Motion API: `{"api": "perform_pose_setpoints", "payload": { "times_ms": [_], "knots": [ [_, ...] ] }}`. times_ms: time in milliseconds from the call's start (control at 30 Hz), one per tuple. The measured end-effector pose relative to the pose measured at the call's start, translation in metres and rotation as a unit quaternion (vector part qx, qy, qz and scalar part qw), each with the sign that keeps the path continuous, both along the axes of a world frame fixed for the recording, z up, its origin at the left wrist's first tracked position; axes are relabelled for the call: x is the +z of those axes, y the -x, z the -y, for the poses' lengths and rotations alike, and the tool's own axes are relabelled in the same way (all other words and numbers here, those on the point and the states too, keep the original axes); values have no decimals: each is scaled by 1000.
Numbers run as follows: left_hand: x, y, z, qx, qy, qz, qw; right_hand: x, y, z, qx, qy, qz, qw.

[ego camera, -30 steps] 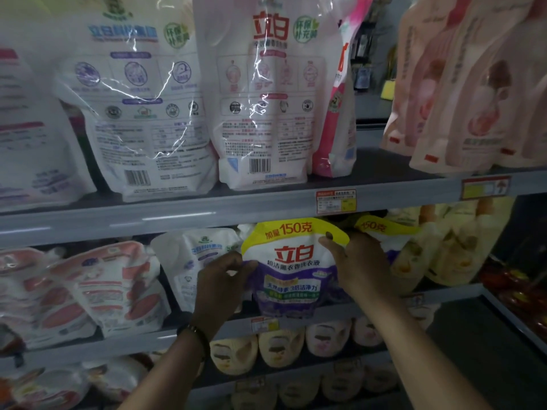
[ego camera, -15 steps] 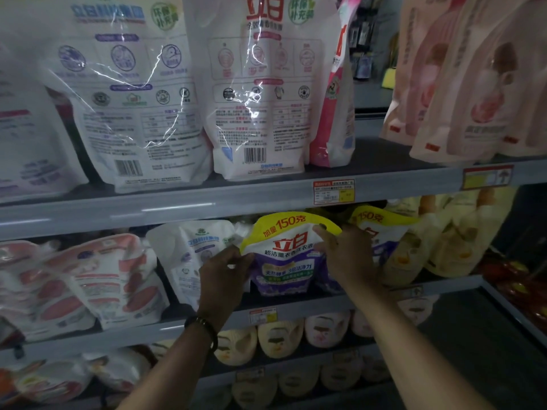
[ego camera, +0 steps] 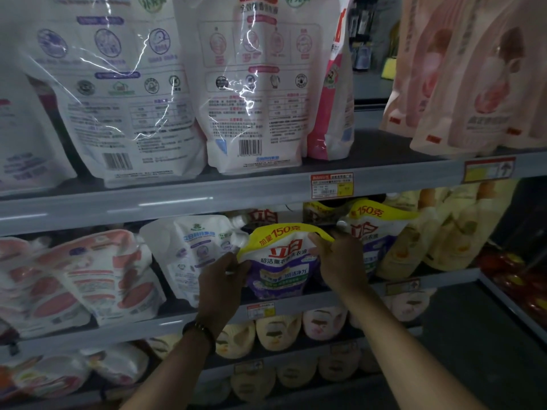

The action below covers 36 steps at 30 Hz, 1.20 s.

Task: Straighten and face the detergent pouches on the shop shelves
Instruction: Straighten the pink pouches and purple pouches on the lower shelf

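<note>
A purple detergent pouch (ego camera: 281,261) with a yellow top band stands facing out on the middle shelf (ego camera: 296,306). My left hand (ego camera: 220,279) grips its left edge and my right hand (ego camera: 340,260) grips its right edge near the top. A second purple and yellow pouch (ego camera: 376,232) stands just behind and to the right. A white pouch (ego camera: 195,250) leans on the left of the held one.
Large white pouches (ego camera: 251,84) stand back-side out on the upper shelf (ego camera: 177,202), with pink pouches (ego camera: 473,84) at the right. Red and white pouches (ego camera: 74,276) lie at the middle shelf's left, yellow ones (ego camera: 444,232) at its right. Lower shelves hold cream pouches (ego camera: 278,332).
Both hands have pushed the purple pouch back and up on the middle shelf, and it now tilts slightly backwards. The view has moved closer to the shelf.
</note>
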<state>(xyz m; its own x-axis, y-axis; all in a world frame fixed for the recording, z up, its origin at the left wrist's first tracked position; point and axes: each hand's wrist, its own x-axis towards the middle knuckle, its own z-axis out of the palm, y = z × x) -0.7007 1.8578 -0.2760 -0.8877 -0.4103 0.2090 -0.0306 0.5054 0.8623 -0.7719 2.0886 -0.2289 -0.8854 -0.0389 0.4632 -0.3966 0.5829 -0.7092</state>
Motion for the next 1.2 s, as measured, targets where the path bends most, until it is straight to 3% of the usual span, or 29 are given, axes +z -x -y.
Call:
{"api": "perform_pose_setpoints", "payload": {
  "times_ms": [267,467,767,933,1067,1200],
  "knots": [
    [8,6,-3,-15,19,32,999,-4,9,3,-26,-28,-1,999],
    [10,7,-2,6,40,49,998,8,-4,5,-36,-48,-49,997],
    [4,-7,16,11,-3,11,1000,1,-61,25,-65,122,18,990],
    [-7,-26,37,52,-56,0,997,-7,-76,50,-76,146,2,986],
    [0,-46,50,92,-29,-12,995,-11,-82,70,-90,176,33,980],
    [-2,-56,69,121,-39,-30,991,-24,-87,92,-41,130,53,989]
  ]
}}
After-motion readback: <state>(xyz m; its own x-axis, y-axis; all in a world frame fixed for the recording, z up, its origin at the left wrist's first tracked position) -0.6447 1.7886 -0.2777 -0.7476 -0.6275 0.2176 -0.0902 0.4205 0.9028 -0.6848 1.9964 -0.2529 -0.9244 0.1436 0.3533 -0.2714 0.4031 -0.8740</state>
